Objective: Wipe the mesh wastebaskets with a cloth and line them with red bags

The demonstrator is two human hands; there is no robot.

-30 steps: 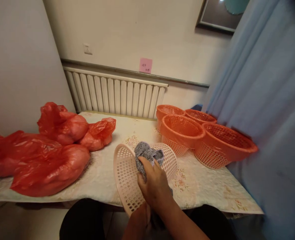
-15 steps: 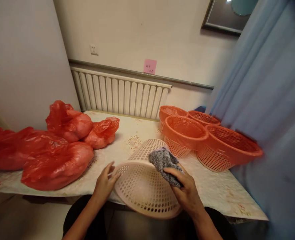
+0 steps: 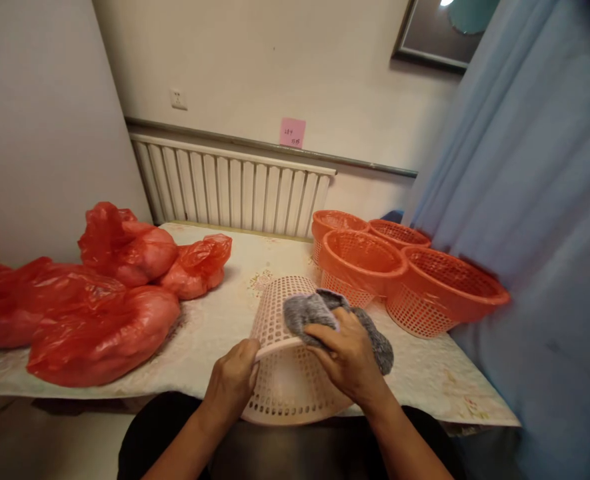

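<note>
A pale pink perforated basket [image 3: 275, 303] lies on its side at the table's front edge, its wide mouth towards me. My left hand [image 3: 232, 377] is closed round the left part of its rim. In my right hand [image 3: 347, 350] is a grey cloth [image 3: 307, 313], bunched and pressed against the upper right of the rim; part of the cloth hangs to the right of the hand.
Several red plastic bags [image 3: 109, 327], filled, lie on the left of the patterned table cover [image 3: 215, 333]. Several baskets lined with red bags [image 3: 362, 253] stand at the right, beside a blue curtain [image 3: 539, 200]. A radiator [image 3: 235, 187] is behind the table.
My left hand has gone from spread fingers to a grip on the rim. My right hand has shifted left with the cloth, which now spreads to both sides of it. The basket has turned slightly.
</note>
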